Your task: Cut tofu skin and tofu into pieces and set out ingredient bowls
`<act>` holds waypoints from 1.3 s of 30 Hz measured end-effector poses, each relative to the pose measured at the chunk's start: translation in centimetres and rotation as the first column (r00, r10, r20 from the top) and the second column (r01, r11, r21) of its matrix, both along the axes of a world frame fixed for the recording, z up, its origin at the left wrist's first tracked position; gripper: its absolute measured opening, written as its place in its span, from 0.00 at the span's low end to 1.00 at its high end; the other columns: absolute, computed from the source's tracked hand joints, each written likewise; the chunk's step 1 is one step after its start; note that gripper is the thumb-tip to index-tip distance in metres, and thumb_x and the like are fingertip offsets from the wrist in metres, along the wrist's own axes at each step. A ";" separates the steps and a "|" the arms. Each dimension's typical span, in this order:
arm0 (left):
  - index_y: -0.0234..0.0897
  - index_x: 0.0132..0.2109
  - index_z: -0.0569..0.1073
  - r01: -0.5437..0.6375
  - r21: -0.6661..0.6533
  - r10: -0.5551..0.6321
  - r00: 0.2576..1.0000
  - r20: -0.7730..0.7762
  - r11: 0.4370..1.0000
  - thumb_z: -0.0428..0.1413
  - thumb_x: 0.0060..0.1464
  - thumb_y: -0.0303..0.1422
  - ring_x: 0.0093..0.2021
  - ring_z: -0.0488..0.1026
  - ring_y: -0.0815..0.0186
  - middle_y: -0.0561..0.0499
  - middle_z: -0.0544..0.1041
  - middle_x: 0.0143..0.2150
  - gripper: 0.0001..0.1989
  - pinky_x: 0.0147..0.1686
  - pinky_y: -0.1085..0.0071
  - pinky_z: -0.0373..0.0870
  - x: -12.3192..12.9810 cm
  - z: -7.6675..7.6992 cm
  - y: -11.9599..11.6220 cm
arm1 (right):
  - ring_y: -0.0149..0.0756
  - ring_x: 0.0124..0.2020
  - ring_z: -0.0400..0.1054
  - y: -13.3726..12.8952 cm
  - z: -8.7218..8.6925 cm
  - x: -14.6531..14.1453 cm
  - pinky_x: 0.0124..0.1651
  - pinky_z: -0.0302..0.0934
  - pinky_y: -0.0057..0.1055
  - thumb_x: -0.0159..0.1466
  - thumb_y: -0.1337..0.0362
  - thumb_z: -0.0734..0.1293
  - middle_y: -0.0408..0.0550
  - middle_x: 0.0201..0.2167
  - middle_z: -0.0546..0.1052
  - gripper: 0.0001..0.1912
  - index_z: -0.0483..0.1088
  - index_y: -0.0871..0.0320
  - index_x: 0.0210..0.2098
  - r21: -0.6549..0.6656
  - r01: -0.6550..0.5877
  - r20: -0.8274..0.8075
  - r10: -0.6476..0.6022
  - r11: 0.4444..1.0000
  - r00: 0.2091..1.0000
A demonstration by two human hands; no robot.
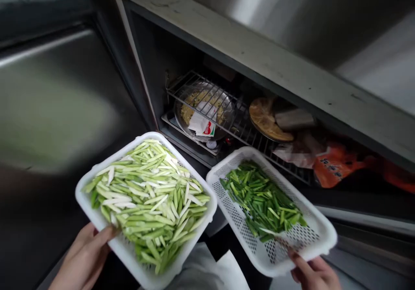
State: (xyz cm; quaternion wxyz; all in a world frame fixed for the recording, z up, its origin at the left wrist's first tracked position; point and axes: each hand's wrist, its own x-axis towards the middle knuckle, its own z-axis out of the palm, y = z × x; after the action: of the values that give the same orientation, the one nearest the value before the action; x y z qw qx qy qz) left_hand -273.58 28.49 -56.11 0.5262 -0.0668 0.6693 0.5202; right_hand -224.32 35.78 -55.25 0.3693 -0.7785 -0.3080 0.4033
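Observation:
My left hand (86,253) grips the near left rim of a white plastic basket (84,186), thumb over the edge. Pale green and white vegetable strips (155,199), cut on the slant, fill that basket. At the right, my right hand (313,270) pinches the near end of a second white basket (319,234) with perforated walls and floor. Short dark green cut stalks (262,199) lie mostly in its far part, leaving some of the mesh bare near my fingers. Both baskets are held up side by side, the left one's corner close to the right one.
Beyond the baskets is an open cabinet with wire shelves (201,108). Inside are a metal bowl (227,108) with yellowish food and a white packet, a round tan item (267,119), and an orange bag (333,164). A metal door panel (48,108) stands at the left.

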 end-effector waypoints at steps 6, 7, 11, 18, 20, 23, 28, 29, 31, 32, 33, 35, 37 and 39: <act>0.37 0.39 0.82 0.040 0.048 -0.041 0.999 0.022 0.998 0.73 0.26 0.34 0.39 0.81 0.45 0.47 0.84 0.33 0.26 0.37 0.59 0.81 1.9 1.1 2.0 | 0.27 0.19 0.57 -0.4 -6.7 -10.8 0.20 0.54 0.26 0.35 0.58 0.84 0.41 0.19 0.72 0.22 0.73 0.59 0.22 -0.087 0.063 -0.404 -0.093 0.994 0.910; 0.36 0.36 0.82 0.048 0.077 -0.050 0.998 0.025 0.996 0.73 0.25 0.34 0.35 0.80 0.48 0.47 0.82 0.30 0.24 0.33 0.61 0.79 2.7 1.2 2.7 | 0.26 0.19 0.58 -0.9 -7.6 -12.0 0.21 0.56 0.25 0.35 0.58 0.85 0.40 0.19 0.72 0.22 0.73 0.58 0.22 -0.098 0.095 -0.462 -0.130 0.991 0.877; 0.35 0.25 0.76 0.118 0.191 -0.125 0.992 0.030 0.974 0.72 0.30 0.34 0.22 0.69 0.65 0.52 0.73 0.20 0.15 0.22 0.73 0.68 5.8 1.2 4.6 | 0.28 0.19 0.61 -3.4 -9.3 -13.7 0.23 0.61 0.27 0.40 0.57 0.85 0.40 0.18 0.72 0.21 0.75 0.58 0.24 -0.091 0.069 -0.540 -0.107 0.993 0.835; 0.33 0.37 0.82 0.248 0.226 -0.274 0.957 0.092 0.942 0.71 0.37 0.36 0.34 0.80 0.54 0.44 0.83 0.33 0.17 0.31 0.68 0.76 8.3 1.0 4.7 | 0.50 0.38 0.78 -3.7 -9.4 -15.0 0.41 0.75 0.42 0.43 0.45 0.84 0.50 0.29 0.82 0.26 0.81 0.54 0.34 -0.077 -0.015 -0.581 -0.033 0.997 0.813; 0.33 0.39 0.82 0.279 0.239 -0.308 0.947 0.094 0.930 0.71 0.38 0.37 0.37 0.81 0.51 0.42 0.84 0.37 0.19 0.33 0.66 0.78 8.2 0.8 4.6 | 0.52 0.43 0.79 -3.5 -9.4 -15.6 0.45 0.75 0.45 0.44 0.43 0.83 0.51 0.32 0.83 0.27 0.81 0.52 0.37 -0.068 -0.049 -0.634 -0.005 0.997 0.773; 0.33 0.42 0.82 0.327 0.259 -0.356 0.932 0.072 0.909 0.71 0.40 0.39 0.41 0.82 0.49 0.40 0.85 0.42 0.21 0.37 0.62 0.80 7.6 0.6 4.6 | 0.54 0.46 0.79 -3.2 -9.4 -16.1 0.49 0.74 0.47 0.44 0.45 0.84 0.51 0.34 0.84 0.29 0.81 0.52 0.40 -0.059 -0.035 -0.662 -0.013 0.998 0.749; 0.32 0.43 0.83 0.419 0.205 -0.424 0.905 -0.023 0.884 0.71 0.41 0.42 0.40 0.82 0.48 0.39 0.85 0.43 0.23 0.38 0.59 0.82 7.1 1.7 5.6 | 0.56 0.47 0.79 -2.3 -9.1 -16.8 0.52 0.73 0.49 0.45 0.52 0.84 0.55 0.37 0.85 0.26 0.82 0.57 0.40 0.001 -0.041 -0.664 0.031 0.999 0.747; 0.32 0.44 0.83 0.417 0.190 -0.416 0.908 -0.045 0.889 0.72 0.41 0.42 0.40 0.82 0.48 0.39 0.85 0.43 0.24 0.38 0.58 0.82 7.3 2.0 5.9 | 0.56 0.47 0.79 -2.1 -9.1 -17.0 0.52 0.73 0.48 0.45 0.54 0.84 0.56 0.37 0.85 0.24 0.82 0.58 0.38 0.014 -0.067 -0.680 0.059 0.998 0.731; 0.33 0.44 0.82 0.400 0.167 -0.391 0.917 -0.085 0.901 0.72 0.41 0.42 0.40 0.82 0.49 0.40 0.84 0.43 0.24 0.38 0.60 0.82 7.6 2.4 6.3 | 0.56 0.45 0.79 -1.8 -9.2 -17.6 0.51 0.73 0.48 0.45 0.56 0.84 0.57 0.37 0.85 0.21 0.83 0.59 0.34 0.044 -0.108 -0.708 0.108 0.993 0.698; 0.33 0.44 0.82 0.398 0.161 -0.385 0.917 -0.103 0.903 0.72 0.42 0.42 0.40 0.82 0.50 0.41 0.84 0.43 0.24 0.37 0.61 0.81 7.6 2.4 6.3 | 0.56 0.44 0.79 -1.6 -9.3 -17.9 0.50 0.73 0.48 0.44 0.55 0.84 0.57 0.36 0.85 0.20 0.82 0.59 0.33 0.058 -0.116 -0.719 0.123 0.991 0.684; 0.33 0.43 0.82 0.410 0.155 -0.394 0.911 -0.123 0.899 0.72 0.42 0.42 0.38 0.82 0.52 0.42 0.84 0.41 0.22 0.34 0.64 0.80 7.5 2.4 6.1 | 0.56 0.43 0.79 -1.5 -9.4 -18.1 0.49 0.73 0.48 0.44 0.54 0.84 0.57 0.34 0.84 0.20 0.82 0.59 0.32 0.070 -0.118 -0.725 0.132 0.991 0.676; 0.34 0.36 0.80 0.501 0.135 -0.479 0.862 -0.164 0.855 0.73 0.41 0.42 0.28 0.78 0.59 0.47 0.81 0.32 0.19 0.25 0.71 0.75 6.3 2.5 5.8 | 0.56 0.41 0.80 -1.3 -9.3 -18.1 0.47 0.74 0.48 0.45 0.52 0.84 0.58 0.32 0.84 0.20 0.82 0.59 0.31 0.081 -0.111 -0.728 0.135 0.991 0.672; 0.35 0.26 0.75 0.659 0.113 -0.630 0.747 -0.212 0.744 0.75 0.37 0.40 0.19 0.70 0.67 0.52 0.74 0.23 0.19 0.18 0.76 0.65 4.0 3.2 6.3 | 0.56 0.40 0.79 -1.3 -9.0 -17.7 0.45 0.74 0.48 0.44 0.50 0.84 0.57 0.31 0.83 0.22 0.82 0.59 0.30 0.089 -0.105 -0.719 0.136 0.991 0.681; 0.36 0.21 0.71 0.770 0.103 -0.711 0.624 -0.323 0.629 0.76 0.36 0.39 0.17 0.66 0.70 0.54 0.70 0.19 0.21 0.16 0.77 0.61 0.9 5.0 9.0 | 0.56 0.40 0.79 -1.6 -8.1 -16.8 0.43 0.74 0.47 0.43 0.48 0.84 0.57 0.31 0.83 0.24 0.81 0.59 0.30 0.108 -0.084 -0.695 0.136 0.991 0.706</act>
State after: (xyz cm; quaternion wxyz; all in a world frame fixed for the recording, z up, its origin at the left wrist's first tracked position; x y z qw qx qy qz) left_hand -272.71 37.44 -51.11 0.6088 0.3449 0.6320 0.3331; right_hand -241.17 34.21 -63.37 0.4600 -0.5346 -0.2046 0.6788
